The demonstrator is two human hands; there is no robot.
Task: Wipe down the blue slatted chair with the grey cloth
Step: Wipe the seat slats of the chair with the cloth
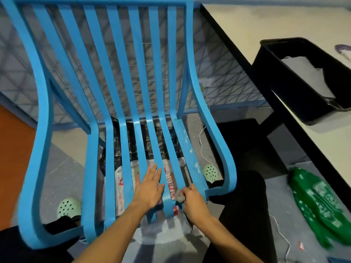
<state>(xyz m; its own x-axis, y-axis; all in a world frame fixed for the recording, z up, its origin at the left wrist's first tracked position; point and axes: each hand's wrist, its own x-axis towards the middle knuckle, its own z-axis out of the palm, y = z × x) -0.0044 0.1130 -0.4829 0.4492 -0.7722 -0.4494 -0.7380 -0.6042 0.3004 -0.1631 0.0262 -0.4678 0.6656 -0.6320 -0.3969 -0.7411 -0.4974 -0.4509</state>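
The person is leaning over the blue slatted chair, both arms reaching down to the front edge of the seat. The left hand is relaxed and not gripping anything. Its fingers are straight and spread a bit, with the palm lying flat across a couple of the middle seat slats. The right hand sits just to the right of it, fingers curled tight around the grey cloth. The cloth is bunched into a small wad that pokes out on the thumb side, right up against the curled front end of a slat, between the two hands. Can't really tell how much of the cloth is tucked inside the fist. Under the left hand, through the gaps, there's a white plastic bag with red print, and further ahead of the fingers there's some crinkly black plastic on the floor. A mint green clog shows off to the left of the left hand, and another one is just ahead and right of the right hand. Well off to the right of the right hand, a green bag lies on the floor, and up past that a black bin sits on a pale table.
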